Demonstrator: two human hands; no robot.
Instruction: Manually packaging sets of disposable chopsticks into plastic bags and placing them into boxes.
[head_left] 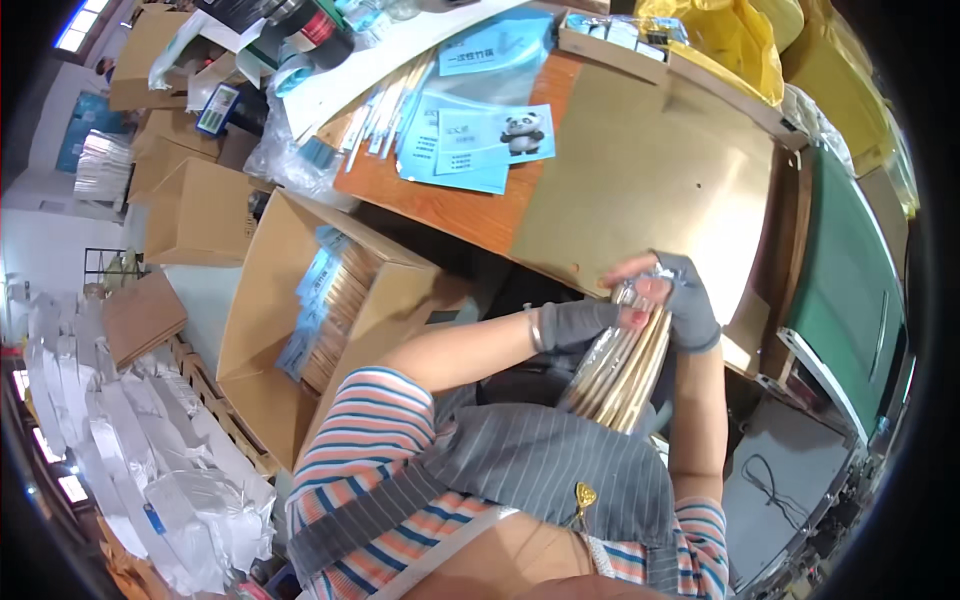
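Observation:
A bundle of thin wooden chopsticks in clear plastic wrap is held upright between my hands, its lower end down by my apron. My right hand, in a grey fingerless glove, is closed round the top of the bundle and its gathered plastic. From the other side my left hand, gloved the same way, has its fingers closed on the wrap just below. Both hands are over the near edge of a brass-coloured metal plate on the table. Blue printed packets with a panda picture lie farther off on the orange wooden part.
To my left stands an open cardboard box holding several wrapped chopstick bundles. A small carton and yellow plastic bags are at the far side. A green panel stands on the right. White plastic-wrapped packs are piled lower left.

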